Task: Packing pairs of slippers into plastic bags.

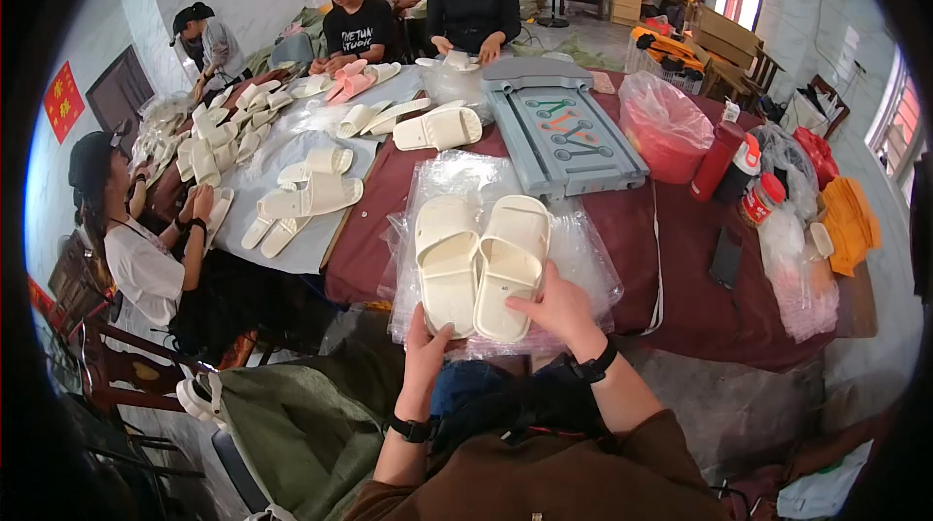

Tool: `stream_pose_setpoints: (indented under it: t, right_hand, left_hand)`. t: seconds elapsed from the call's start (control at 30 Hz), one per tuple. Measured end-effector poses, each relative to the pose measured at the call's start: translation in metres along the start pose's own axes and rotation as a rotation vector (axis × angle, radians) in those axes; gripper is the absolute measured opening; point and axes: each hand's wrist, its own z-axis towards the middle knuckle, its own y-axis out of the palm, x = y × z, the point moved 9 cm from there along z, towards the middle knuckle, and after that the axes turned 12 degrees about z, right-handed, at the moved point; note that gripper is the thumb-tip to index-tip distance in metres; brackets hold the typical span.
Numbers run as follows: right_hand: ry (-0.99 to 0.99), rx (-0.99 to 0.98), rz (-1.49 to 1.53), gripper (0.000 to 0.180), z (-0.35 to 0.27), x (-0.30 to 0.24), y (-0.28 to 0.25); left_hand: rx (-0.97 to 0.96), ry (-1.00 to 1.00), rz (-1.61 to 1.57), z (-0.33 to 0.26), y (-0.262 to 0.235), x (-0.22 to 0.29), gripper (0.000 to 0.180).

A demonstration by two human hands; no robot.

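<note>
Two cream slide slippers are side by side in front of me, over a stack of clear plastic bags (593, 268) at the table's near edge. My left hand (425, 346) grips the left slipper (447, 263) at its near end, thumb on the footbed. Around the near part of the right slipper (513, 263) closes my right hand (559, 307), its thumb pressed on the insole. The fingers of both hands are partly hidden beneath the soles. Beyond the bags lie more cream slippers (437, 129), and several are piled to the left (309, 195).
A grey folding step stool (564, 127) lies past the bags. On the right are a pink plastic bag (666, 122), a red bottle (717, 161), a jar (761, 200) and a phone (725, 257). Co-workers sit or stand at the left and far sides. Green cloth (311, 424) hangs at my left.
</note>
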Motion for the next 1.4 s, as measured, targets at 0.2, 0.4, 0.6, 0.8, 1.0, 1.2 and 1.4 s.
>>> stream_pose_setpoints:
  t: [0.2,0.4,0.6,0.8,1.0,1.2,1.4]
  right_hand:
    - [-0.045,0.032,0.239,0.097,-0.012,-0.005,-0.004]
    - [-0.109,0.037,0.332,0.075,0.011,0.026,-0.031]
    - [-0.215,0.222,-0.158,0.058,-0.007,0.005,-0.033]
    - [-0.354,0.068,-0.089,0.047,0.010,-0.056,0.000]
    - [-0.344,0.144,-0.329,0.051,0.068,-0.046,0.041]
    - [-0.351,0.226,-0.248,0.052,0.071,-0.050,0.024]
    - [-0.471,0.368,-0.042,0.042,0.028,-0.043,-0.025]
  left_hand:
    - [0.023,0.012,0.019,-0.004,0.006,0.011,0.053]
    - [-0.039,0.008,0.002,-0.006,0.027,0.033,0.045]
    - [0.006,0.054,0.161,0.006,0.036,-0.007,0.048]
    - [0.064,0.109,0.445,0.007,0.024,-0.017,0.055]
    - [0.076,0.099,0.611,0.000,0.027,0.002,0.063]
    - [0.016,0.179,1.016,-0.017,0.030,0.041,0.063]
    - [0.165,0.428,1.078,-0.015,0.026,0.109,0.052]
